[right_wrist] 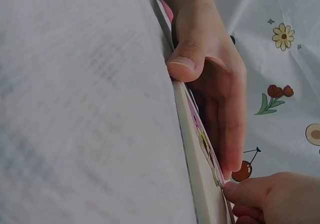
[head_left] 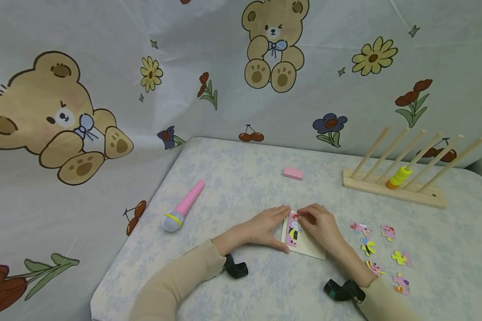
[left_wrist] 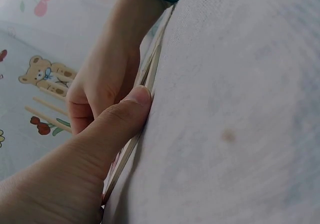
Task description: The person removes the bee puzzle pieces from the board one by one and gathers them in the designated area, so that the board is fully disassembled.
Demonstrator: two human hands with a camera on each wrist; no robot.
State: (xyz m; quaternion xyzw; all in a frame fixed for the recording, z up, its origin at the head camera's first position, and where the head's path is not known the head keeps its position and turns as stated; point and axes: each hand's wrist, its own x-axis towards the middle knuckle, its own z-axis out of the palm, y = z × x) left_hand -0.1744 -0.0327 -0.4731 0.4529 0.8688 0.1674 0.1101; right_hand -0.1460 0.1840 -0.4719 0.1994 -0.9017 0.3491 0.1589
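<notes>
A small puzzle board (head_left: 311, 248) with a pale wooden frame lies on the table; joined pink puzzle pieces with a yellow-and-black figure (head_left: 292, 236) fill its left side. My left hand (head_left: 263, 226) holds the board by its left end, thumb at the near edge and fingers stretched to the far edge. At the board's far edge, my right hand (head_left: 321, 226) pinches a puzzle piece (head_left: 296, 216) beside the joined ones, its fingers curled and partly covering it. In the right wrist view, the right thumb (right_wrist: 245, 190) meets the end of the pieces.
Several loose puzzle pieces (head_left: 401, 257) lie right of my right forearm. Behind them stands a wooden peg rack (head_left: 419, 196) with yellow and orange rings (head_left: 399, 177) on one peg. A pink eraser-like block (head_left: 293, 173) lies beyond the board, and a pink toy microphone (head_left: 189, 199) lies left.
</notes>
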